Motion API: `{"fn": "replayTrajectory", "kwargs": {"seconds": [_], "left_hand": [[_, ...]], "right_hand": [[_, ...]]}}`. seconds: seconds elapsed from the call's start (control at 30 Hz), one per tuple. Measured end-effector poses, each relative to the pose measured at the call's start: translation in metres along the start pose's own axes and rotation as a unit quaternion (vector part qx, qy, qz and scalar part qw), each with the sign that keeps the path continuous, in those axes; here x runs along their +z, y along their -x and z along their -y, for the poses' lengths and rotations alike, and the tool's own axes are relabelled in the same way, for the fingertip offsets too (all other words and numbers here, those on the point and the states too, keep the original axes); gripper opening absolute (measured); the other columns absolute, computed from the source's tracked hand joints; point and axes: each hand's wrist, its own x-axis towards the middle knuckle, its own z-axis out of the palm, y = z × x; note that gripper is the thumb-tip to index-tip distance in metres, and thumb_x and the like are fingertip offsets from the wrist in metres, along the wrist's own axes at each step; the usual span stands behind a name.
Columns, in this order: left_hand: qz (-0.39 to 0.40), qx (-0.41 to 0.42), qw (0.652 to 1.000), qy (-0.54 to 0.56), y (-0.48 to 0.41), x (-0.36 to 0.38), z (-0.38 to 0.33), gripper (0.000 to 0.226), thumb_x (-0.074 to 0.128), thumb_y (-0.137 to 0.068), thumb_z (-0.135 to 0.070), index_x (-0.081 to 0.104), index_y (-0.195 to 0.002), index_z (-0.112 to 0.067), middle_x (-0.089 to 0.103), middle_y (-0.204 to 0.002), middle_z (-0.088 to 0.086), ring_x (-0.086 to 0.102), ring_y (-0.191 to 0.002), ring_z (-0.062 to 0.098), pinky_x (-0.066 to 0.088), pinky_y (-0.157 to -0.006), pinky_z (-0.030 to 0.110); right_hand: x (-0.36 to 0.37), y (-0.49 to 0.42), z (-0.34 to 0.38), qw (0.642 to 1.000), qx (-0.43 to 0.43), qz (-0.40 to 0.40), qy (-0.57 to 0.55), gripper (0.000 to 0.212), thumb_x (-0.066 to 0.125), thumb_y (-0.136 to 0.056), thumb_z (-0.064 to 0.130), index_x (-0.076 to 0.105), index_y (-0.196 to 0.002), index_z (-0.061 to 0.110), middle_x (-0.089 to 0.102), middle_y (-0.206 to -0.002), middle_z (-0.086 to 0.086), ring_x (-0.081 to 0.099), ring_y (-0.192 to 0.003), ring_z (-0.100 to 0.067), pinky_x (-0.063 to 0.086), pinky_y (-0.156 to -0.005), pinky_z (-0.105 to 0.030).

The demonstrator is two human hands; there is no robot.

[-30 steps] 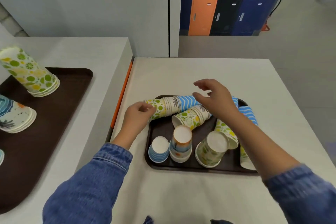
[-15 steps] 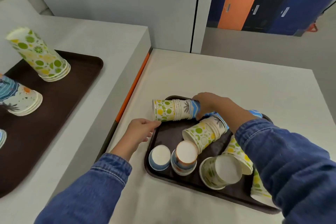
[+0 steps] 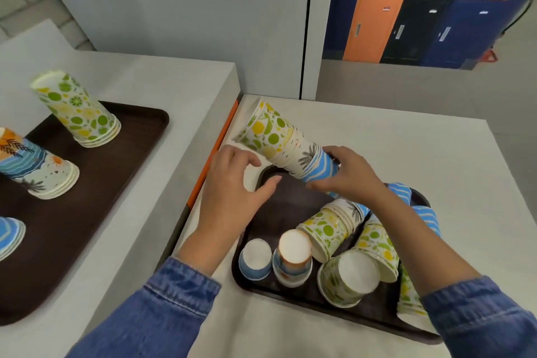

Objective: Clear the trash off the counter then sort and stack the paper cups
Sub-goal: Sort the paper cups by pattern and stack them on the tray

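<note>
Gripping the blue-striped end of a mixed cup stack [image 3: 286, 147], the right hand [image 3: 350, 174] held it tilted in the air above the far left corner of the near tray [image 3: 290, 295], citrus-print end pointing up and away. Left hand [image 3: 235, 183] was beside the stack's lower side, fingers spread wide and curled, holding nothing; cannot tell if a fingertip touched the cups. Near tray sat on the lower bench [image 3: 377, 154]. Inside the tray: a small blue cup [image 3: 255, 259] upside down at the near left, an orange-rimmed cup pile [image 3: 293, 256] just right of it, a citrus cup [image 3: 348, 277] further right, and a lying citrus stack [image 3: 328, 229] behind those. More blue-striped cups [image 3: 427, 216] lay at the tray's right side, partly hidden by the right arm. Well left of the near tray, a second tray [image 3: 87, 197] on the raised bench [image 3: 162, 78] carried an upside-down citrus stack [image 3: 78, 110], a beach-print stack [image 3: 35, 168] and a blue stack [image 3: 8, 235] cut off by the frame edge. Both sleeves were denim.
</note>
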Motion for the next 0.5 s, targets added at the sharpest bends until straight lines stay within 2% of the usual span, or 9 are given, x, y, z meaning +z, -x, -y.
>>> {"fn": "replayTrajectory", "kwargs": {"seconds": [0.07, 0.13, 0.2, 0.23, 0.27, 0.33, 0.4, 0.43, 0.5], "left_hand": [[-0.008, 0.211, 0.971, -0.111, -0.017, -0.015, -0.005, 0.038, 0.081, -0.067, -0.027, 0.062, -0.096, -0.011, 0.054, -0.102, 0.008, 0.045, -0.100, 0.020, 0.034, -0.085, 0.028], [0.029, 0.337, 0.911, -0.235, -0.037, -0.021, -0.007, 0.056, 0.081, -0.061, -0.019, 0.059, -0.112, -0.010, 0.054, -0.121, 0.014, 0.040, -0.117, 0.029, 0.030, -0.099, 0.042], [0.060, 0.394, 0.853, -0.338, -0.057, -0.028, -0.010, 0.077, 0.080, -0.058, -0.013, 0.049, -0.128, -0.013, 0.043, -0.139, 0.017, 0.030, -0.132, 0.035, 0.021, -0.111, 0.052], [0.066, 0.404, 0.844, -0.347, -0.063, -0.032, -0.013, 0.083, 0.078, -0.058, -0.014, 0.043, -0.133, -0.015, 0.036, -0.145, 0.017, 0.025, -0.136, 0.035, 0.017, -0.113, 0.054], [0.070, 0.402, 0.854, -0.324, -0.065, -0.036, -0.014, 0.084, 0.076, -0.062, -0.018, 0.039, -0.137, -0.017, 0.030, -0.148, 0.015, 0.021, -0.139, 0.035, 0.014, -0.115, 0.055], [0.082, 0.312, 0.930, -0.173, -0.057, -0.045, -0.023, 0.082, 0.069, -0.070, -0.033, 0.031, -0.142, -0.019, 0.026, -0.151, 0.011, 0.017, -0.143, 0.028, 0.014, -0.118, 0.049], [0.081, 0.112, 0.989, 0.045, -0.037, -0.047, -0.037, 0.086, 0.067, -0.072, -0.045, 0.028, -0.145, -0.021, 0.026, -0.151, 0.002, 0.021, -0.142, 0.015, 0.020, -0.117, 0.033], [0.078, 0.003, 0.987, 0.139, -0.029, -0.043, -0.041, 0.090, 0.069, -0.069, -0.050, 0.029, -0.144, -0.023, 0.029, -0.150, -0.003, 0.025, -0.140, 0.009, 0.023, -0.114, 0.027], [0.098, -0.146, 0.942, 0.286, -0.025, -0.034, -0.050, 0.097, 0.076, -0.058, -0.059, 0.040, -0.140, -0.022, 0.043, -0.143, -0.008, 0.039, -0.133, 0.005, 0.032, -0.111, 0.029]], "right_hand": [[-0.002, 0.018, 0.005, 1.000, 0.010, -0.023, -0.011, 0.066, 0.085, -0.058, 0.035, 0.061, -0.118, 0.023, 0.062, -0.106, 0.000, 0.057, -0.094, -0.014, 0.045, -0.079, -0.027], [-0.001, 0.034, 0.010, 0.999, 0.019, -0.032, -0.026, 0.065, 0.085, -0.058, 0.037, 0.061, -0.117, 0.024, 0.062, -0.106, 0.001, 0.058, -0.094, -0.014, 0.045, -0.077, -0.025], [0.001, 0.049, 0.016, 0.997, 0.031, -0.034, -0.054, 0.063, 0.085, -0.058, 0.038, 0.062, -0.115, 0.025, 0.063, -0.105, 0.003, 0.060, -0.094, -0.013, 0.047, -0.077, -0.026], [0.002, 0.056, 0.018, 0.996, 0.040, -0.038, -0.076, 0.062, 0.085, -0.058, 0.038, 0.062, -0.114, 0.025, 0.064, -0.104, 0.004, 0.061, -0.093, -0.012, 0.049, -0.077, -0.027], [0.003, 0.063, 0.021, 0.992, 0.049, -0.046, -0.103, 0.060, 0.086, -0.058, 0.038, 0.063, -0.112, 0.025, 0.066, -0.103, 0.006, 0.063, -0.091, -0.011, 0.052, -0.078, -0.029], [0.003, 0.073, 0.027, 0.984, 0.063, -0.066, -0.152, 0.055, 0.087, -0.059, 0.036, 0.062, -0.107, 0.027, 0.068, -0.099, 0.009, 0.065, -0.088, -0.007, 0.055, -0.079, -0.032], [0.003, 0.081, 0.032, 0.978, 0.064, -0.082, -0.183, 0.053, 0.087, -0.061, 0.034, 0.061, -0.106, 0.027, 0.068, -0.098, 0.009, 0.065, -0.087, -0.007, 0.056, -0.079, -0.034], [0.004, 0.084, 0.034, 0.975, 0.061, -0.088, -0.196, 0.053, 0.087, -0.061, 0.034, 0.061, -0.106, 0.026, 0.069, -0.098, 0.008, 0.066, -0.088, -0.007, 0.057, -0.080, -0.036], [0.004, 0.089, 0.039, 0.971, 0.050, -0.092, -0.217, 0.054, 0.087, -0.059, 0.035, 0.061, -0.106, 0.028, 0.069, -0.099, 0.008, 0.067, -0.089, -0.008, 0.057, -0.081, -0.038]]}}
